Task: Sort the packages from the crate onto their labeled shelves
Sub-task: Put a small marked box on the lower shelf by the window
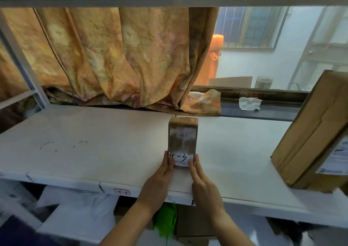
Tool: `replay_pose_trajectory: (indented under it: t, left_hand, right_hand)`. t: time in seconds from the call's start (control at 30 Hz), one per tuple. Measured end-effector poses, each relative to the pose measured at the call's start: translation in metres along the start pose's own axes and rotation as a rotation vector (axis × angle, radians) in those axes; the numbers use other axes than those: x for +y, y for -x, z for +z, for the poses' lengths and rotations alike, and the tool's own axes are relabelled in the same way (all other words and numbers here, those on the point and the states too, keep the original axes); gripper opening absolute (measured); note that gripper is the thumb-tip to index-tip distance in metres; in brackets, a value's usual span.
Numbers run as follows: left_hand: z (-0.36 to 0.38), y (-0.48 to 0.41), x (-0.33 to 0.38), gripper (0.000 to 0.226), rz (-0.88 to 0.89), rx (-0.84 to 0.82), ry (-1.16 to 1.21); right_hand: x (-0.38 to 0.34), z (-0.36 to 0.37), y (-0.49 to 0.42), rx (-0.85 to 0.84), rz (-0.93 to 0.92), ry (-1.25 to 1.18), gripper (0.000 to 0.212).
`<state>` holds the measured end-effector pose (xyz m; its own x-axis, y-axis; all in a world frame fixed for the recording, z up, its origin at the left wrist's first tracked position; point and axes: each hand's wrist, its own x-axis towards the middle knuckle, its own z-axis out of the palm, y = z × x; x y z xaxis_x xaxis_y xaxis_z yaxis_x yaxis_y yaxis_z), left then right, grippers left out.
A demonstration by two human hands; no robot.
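A small brown cardboard package (182, 136) lies flat on the white shelf (84, 148), its near end carrying a white label handwritten "4-3". My left hand (160, 181) touches the package's near left side with straight fingers. On the near right side, my right hand (202, 183) does the same. A small tag reading "4-3" (122, 191) is stuck on the shelf's front edge, to the left of my hands.
A large brown carton (312, 132) stands tilted at the shelf's right end. An orange patterned curtain (113, 57) hangs behind the shelf. Crumpled white paper (249, 103) lies on the ledge behind. White bags (79, 213) and a green item (166, 221) sit on the shelf below.
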<state>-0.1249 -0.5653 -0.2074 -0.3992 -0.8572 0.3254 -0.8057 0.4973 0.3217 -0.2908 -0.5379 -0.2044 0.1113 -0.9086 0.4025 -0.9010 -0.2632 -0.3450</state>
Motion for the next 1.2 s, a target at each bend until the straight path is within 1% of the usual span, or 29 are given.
replay_pose_trajectory:
  t: [0.1,0.13,0.2,0.27,0.33,0.4,0.6,0.7,0.8,0.87,0.9,0.93,1.0,1.1,1.13,1.2]
  left_hand:
    - [0.005,-0.002,-0.004,0.095,0.023,0.052,0.035]
    - [0.005,-0.002,-0.004,0.093,0.018,0.046,0.054]
    - [0.002,-0.003,-0.002,0.085,-0.010,0.021,0.074]
    - [-0.004,-0.004,0.002,0.080,-0.026,0.001,0.081]
    - [-0.009,-0.006,0.007,0.080,-0.038,-0.040,0.069]
    - [-0.012,-0.008,0.009,0.082,-0.056,-0.080,0.047]
    - [-0.013,-0.021,0.007,0.083,-0.077,-0.165,0.005]
    - [-0.013,-0.027,0.010,0.082,-0.114,-0.150,-0.006]
    - [-0.009,-0.024,0.013,0.080,-0.114,-0.127,0.004]
    - [-0.008,-0.023,0.015,0.078,-0.114,-0.112,-0.021]
    - [-0.007,-0.022,0.015,0.077,-0.129,-0.111,-0.042]
    - [-0.008,-0.021,0.016,0.074,-0.152,-0.126,-0.071]
    - [-0.012,-0.017,0.017,0.071,-0.190,-0.210,-0.152]
    - [-0.022,-0.004,0.016,0.074,-0.175,-0.318,-0.196]
    - [-0.027,0.002,0.015,0.075,-0.150,-0.341,-0.201]
    - [-0.043,0.020,0.013,0.075,-0.104,-0.387,-0.211]
  right_hand:
    - [-0.002,-0.003,0.000,-0.016,0.004,0.013,0.090]
    - [-0.003,-0.004,-0.001,-0.021,0.008,0.023,0.088]
    - [-0.002,-0.003,0.000,-0.023,0.031,0.020,0.086]
    - [-0.001,-0.002,-0.001,-0.037,0.055,-0.033,0.084]
    - [0.000,-0.002,-0.002,-0.059,0.053,-0.093,0.079]
    - [-0.001,-0.006,-0.005,-0.072,0.054,-0.094,0.074]
    - [-0.001,-0.011,-0.016,-0.128,0.089,-0.101,0.072]
    - [0.000,-0.011,-0.017,-0.139,0.103,-0.100,0.072]
    - [0.000,-0.008,-0.012,-0.113,0.098,-0.101,0.071]
    - [-0.001,-0.005,-0.010,-0.103,0.092,-0.046,0.071]
    - [-0.001,-0.003,-0.009,-0.071,0.090,-0.018,0.072]
    - [-0.001,-0.002,-0.007,-0.044,0.086,-0.015,0.072]
    - [-0.002,-0.004,-0.002,-0.059,0.066,0.040,0.071]
    - [-0.007,-0.014,0.005,-0.180,0.044,0.217,0.069]
    - [-0.009,-0.019,0.005,-0.198,0.040,0.234,0.065]
    - [-0.023,-0.035,0.008,-0.262,0.014,0.222,0.050]
